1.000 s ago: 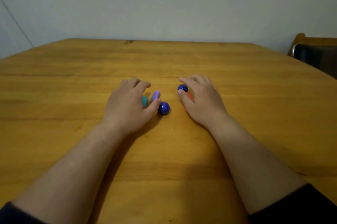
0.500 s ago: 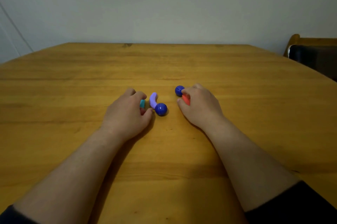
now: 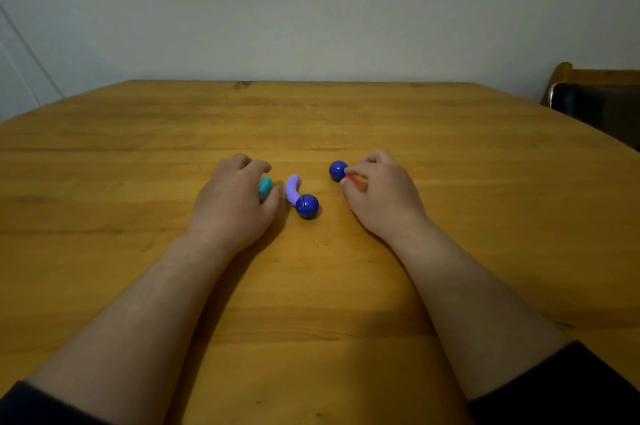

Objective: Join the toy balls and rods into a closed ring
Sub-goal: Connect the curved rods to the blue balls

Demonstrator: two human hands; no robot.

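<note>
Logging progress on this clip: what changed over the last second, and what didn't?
The left hand drew back from the purple rod, letting it go; the whole curve now shows, still touching the near blue ball. That hand keeps the teal piece. The right hand curled tighter on the red piece beside the far blue ball. Nothing newly joined.

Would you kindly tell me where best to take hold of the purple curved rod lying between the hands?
Probably at mid-arc of the purple curved rod, pinched across its width from above. It lies flat, its near end meets the blue ball, and its far end looks free for joining.
</note>
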